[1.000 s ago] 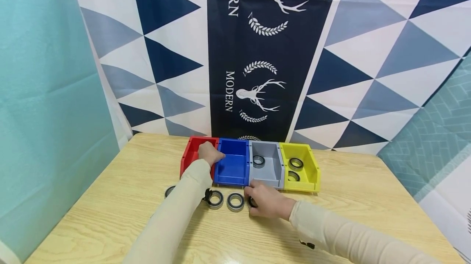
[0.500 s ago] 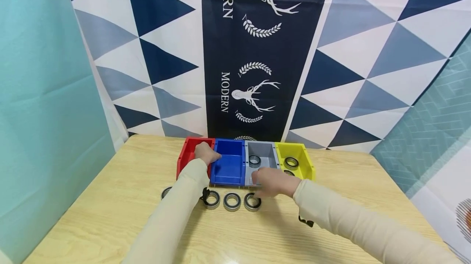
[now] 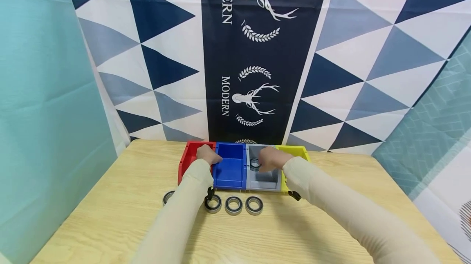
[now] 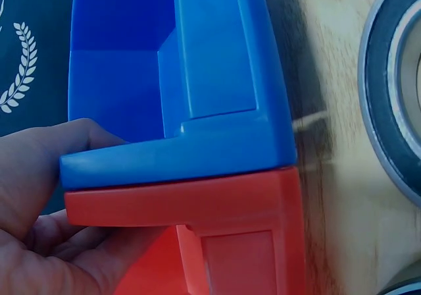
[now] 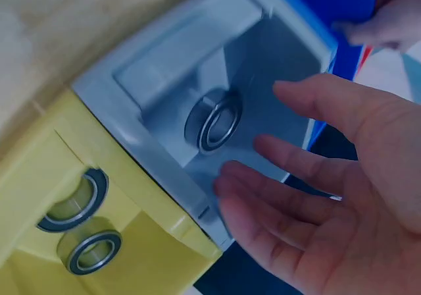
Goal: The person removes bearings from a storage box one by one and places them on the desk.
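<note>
Bearing sits inside the gray bin, near your spread right grip. Your left grip pinches the blue bin and the red bin together where they meet.

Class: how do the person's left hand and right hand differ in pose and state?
The left hand pinches the adjoining walls of the blue bin and red bin; the right hand, fingers spread, holds nothing. The left is at their join, the right at the grey bin. Both emerge from cream sleeves.
</note>
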{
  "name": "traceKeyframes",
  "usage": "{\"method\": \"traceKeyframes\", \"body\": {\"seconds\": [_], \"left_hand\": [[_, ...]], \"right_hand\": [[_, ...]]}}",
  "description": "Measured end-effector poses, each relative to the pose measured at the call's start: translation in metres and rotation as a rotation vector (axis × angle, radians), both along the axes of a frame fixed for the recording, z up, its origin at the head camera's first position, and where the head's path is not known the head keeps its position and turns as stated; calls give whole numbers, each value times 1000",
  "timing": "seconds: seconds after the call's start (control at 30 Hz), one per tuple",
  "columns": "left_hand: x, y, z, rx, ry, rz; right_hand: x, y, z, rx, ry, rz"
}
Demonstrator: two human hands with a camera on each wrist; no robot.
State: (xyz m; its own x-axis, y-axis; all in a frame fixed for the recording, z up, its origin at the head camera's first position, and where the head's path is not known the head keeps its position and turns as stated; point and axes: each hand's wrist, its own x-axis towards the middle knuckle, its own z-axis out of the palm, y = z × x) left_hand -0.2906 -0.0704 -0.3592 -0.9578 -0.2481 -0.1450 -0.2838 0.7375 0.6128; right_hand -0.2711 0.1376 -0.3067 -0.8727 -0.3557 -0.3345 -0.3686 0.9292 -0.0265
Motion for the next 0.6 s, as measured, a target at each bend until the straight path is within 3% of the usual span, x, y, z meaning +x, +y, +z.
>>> {"method": "traceKeyframes", "body": {"seconds": [0.17,0.4,0.6], "left_hand": [[2,4,-2,41,5,14],[2,1,-1,-5,19,-13],[-4,0,-3,15,9,-2]], "right_hand": [[-20,-3,-6,-10,11,-18],[-40,-10,-11,-18,-106,-47],[-51,-10,-13,-89,-212,-199]]}}
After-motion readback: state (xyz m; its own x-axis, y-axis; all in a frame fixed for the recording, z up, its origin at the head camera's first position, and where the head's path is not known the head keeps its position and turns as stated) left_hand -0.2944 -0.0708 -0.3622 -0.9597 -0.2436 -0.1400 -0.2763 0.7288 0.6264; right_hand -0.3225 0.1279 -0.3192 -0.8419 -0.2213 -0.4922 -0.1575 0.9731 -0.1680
